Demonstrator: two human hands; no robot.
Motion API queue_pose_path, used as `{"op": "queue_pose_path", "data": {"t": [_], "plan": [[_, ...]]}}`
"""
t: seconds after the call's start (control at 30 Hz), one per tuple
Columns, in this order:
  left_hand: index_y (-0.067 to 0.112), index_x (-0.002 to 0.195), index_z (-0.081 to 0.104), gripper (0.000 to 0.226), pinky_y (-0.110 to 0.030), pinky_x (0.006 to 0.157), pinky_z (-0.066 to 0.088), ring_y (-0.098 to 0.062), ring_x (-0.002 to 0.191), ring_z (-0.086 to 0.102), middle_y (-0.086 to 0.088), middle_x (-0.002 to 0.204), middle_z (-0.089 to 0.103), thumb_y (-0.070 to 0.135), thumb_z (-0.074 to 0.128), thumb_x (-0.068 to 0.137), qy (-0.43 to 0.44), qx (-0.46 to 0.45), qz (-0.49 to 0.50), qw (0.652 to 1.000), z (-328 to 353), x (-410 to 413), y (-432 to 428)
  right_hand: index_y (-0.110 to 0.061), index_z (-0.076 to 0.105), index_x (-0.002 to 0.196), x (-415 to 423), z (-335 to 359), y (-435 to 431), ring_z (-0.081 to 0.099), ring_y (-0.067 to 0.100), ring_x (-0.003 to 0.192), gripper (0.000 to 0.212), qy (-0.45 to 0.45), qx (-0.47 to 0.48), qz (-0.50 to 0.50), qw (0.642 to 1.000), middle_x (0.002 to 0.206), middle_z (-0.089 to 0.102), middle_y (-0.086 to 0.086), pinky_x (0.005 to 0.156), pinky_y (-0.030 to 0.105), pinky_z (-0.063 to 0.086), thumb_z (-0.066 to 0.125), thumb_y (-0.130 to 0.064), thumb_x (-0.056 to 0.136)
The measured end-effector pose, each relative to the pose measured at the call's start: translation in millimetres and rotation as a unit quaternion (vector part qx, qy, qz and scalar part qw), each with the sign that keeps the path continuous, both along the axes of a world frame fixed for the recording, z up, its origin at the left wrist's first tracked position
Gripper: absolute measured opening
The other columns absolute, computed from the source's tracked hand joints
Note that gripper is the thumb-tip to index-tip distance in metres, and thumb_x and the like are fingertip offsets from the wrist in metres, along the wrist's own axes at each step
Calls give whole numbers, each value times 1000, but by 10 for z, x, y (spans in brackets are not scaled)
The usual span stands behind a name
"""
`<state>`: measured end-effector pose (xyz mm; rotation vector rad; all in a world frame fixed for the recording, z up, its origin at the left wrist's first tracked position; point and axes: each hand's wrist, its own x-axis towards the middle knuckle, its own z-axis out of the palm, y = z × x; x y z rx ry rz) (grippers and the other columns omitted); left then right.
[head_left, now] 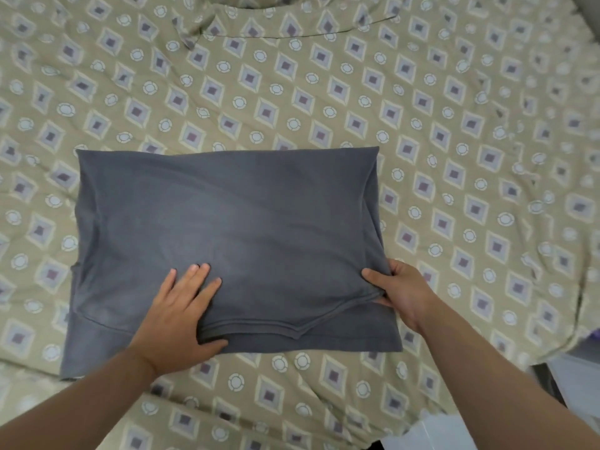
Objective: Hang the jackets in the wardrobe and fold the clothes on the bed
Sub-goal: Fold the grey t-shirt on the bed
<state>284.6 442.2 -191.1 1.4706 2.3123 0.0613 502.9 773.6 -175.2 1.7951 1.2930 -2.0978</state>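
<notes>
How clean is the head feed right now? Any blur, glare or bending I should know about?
Head view: soft, even light, no glare; the grey garment and both hands, left hand and right hand, read sharp enough; the patterned bedspread smears toward the edges, and its pattern rows bow from wide-angle distortion.

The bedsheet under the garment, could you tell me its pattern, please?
Olive bedsheet with diamonds and pale circles; head view.

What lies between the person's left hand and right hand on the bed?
In the head view, only the grey garment: its layered folded hem runs from the left hand to the right hand.
</notes>
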Motion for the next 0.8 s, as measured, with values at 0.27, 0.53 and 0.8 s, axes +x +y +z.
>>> {"op": "queue_pose_path", "data": {"t": [0.27, 0.53, 0.8], "plan": [[-8, 122, 64, 65, -35, 116, 11, -49, 121, 55, -30, 133, 56, 14, 31, 70, 5, 5, -30, 1000, 167, -8, 14, -2, 61, 118, 52, 33, -79, 72, 26, 100, 29, 42, -69, -56, 995, 111, 73, 12, 75, 30, 60, 68, 0, 89], [9, 98, 78, 53, -18, 111, 28, -32, 115, 64, -15, 123, 67, 48, 44, 90, -97, -2, 14, 995, 549, -84, -211, -10, 66, 103, 20, 75, -157, 72, 26, 89, 19, -86, 66, 27, 994, 102, 73, 9, 77, 38, 60, 73, -13, 86], [10, 156, 19, 91, -39, 124, 2, -28, 152, 6, -12, 164, 10, 62, 43, 86, -37, -49, 34, 998, 211, 220, 724, -22, 43, 141, -114, 143, -225, 59, 17, 105, 72, -132, 220, 76, 963, 116, 57, -7, 97, 39, 49, 77, -39, 80]]}}
